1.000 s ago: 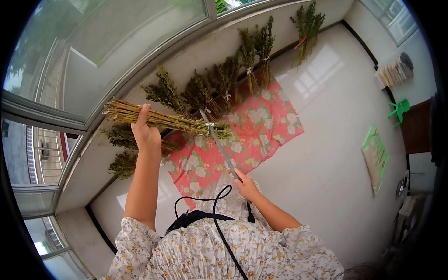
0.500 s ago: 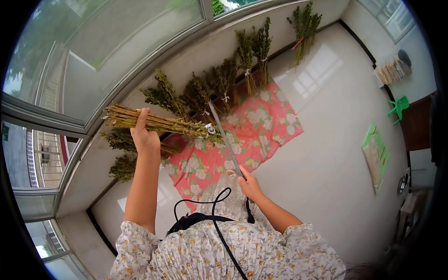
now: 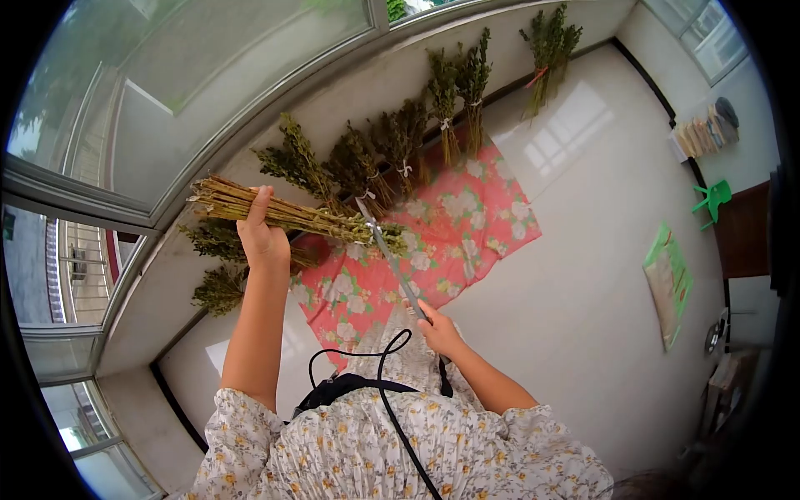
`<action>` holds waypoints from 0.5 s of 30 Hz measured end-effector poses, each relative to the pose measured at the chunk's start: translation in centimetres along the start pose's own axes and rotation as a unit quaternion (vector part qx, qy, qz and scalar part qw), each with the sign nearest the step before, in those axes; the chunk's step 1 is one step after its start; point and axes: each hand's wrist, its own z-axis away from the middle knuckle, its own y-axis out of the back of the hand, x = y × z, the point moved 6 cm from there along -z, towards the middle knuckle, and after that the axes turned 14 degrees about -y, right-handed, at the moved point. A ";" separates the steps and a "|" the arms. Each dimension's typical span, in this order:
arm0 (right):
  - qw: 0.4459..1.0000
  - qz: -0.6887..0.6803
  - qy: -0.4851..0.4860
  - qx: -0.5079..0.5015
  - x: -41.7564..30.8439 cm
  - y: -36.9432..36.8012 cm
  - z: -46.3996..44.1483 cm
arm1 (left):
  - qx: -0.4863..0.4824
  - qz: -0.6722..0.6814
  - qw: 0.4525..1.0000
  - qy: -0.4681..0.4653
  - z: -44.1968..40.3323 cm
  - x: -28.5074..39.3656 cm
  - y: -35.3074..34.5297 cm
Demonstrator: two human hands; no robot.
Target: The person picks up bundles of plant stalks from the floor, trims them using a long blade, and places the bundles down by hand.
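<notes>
My left hand (image 3: 265,240) is wrapped round a bundle of dried plant stalks (image 3: 304,216), its thumb on top near the cut-stem end. The bundle lies almost level in the air, with its leafy end to the right and a pale tie (image 3: 371,227) near that end. In my right hand (image 3: 442,332) is the handle of a long, thin, grey blade-like tool (image 3: 393,260). It slants up and left, crossing in front of the bundle beside the tie. Whether the tool touches the stalks, I cannot tell.
A red floral cloth (image 3: 492,212) covers part of the pale tiled floor. Several tied plant bundles (image 3: 444,96) lean along the wall under the windows. A green stool (image 3: 711,198) and a green-edged bag (image 3: 667,287) are on the right. A black cord (image 3: 387,392) hangs before my dress.
The tool's tip has swung to the left and slightly down, so the blade now crosses the bundle at its tie. My right hand has shifted a little left. The left hand keeps its hold.
</notes>
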 end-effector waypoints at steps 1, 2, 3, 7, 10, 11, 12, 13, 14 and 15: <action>0.999 0.027 0.012 -0.038 -0.3 -0.3 -0.3 | -0.004 0.001 1.000 0.001 0.0 0.1 -0.1; 0.999 0.027 0.015 -0.033 -0.5 -0.1 -0.4 | -0.001 0.013 1.000 0.008 0.1 0.1 -0.3; 0.999 -0.039 0.001 0.003 -0.9 0.5 -0.4 | 0.006 0.024 1.000 0.014 0.2 0.1 -0.3; 0.998 0.039 0.000 -0.043 -0.2 -0.6 -0.8 | 0.007 0.016 1.000 0.012 0.0 0.3 -0.2; 0.995 -0.073 0.041 0.051 -1.2 0.4 -0.4 | 0.019 0.028 0.999 0.011 0.0 0.2 -0.3; 0.996 -0.071 0.039 0.046 -0.7 0.2 -0.5 | 0.016 0.017 1.000 0.005 0.0 0.3 -0.2; 0.999 -0.027 0.032 -0.007 -0.1 -0.6 -0.8 | 0.010 0.006 1.000 0.001 0.1 0.4 0.0; 0.998 0.015 0.030 -0.055 0.3 -1.4 -1.3 | 0.007 0.007 1.000 0.002 0.0 0.4 0.0; 0.998 0.013 0.031 -0.050 0.6 -1.6 -1.7 | 0.005 0.015 1.000 0.004 0.0 0.4 -0.1; 0.998 -0.019 0.059 0.013 0.0 -1.0 -1.7 | 0.009 0.025 1.000 0.005 0.1 0.3 -0.1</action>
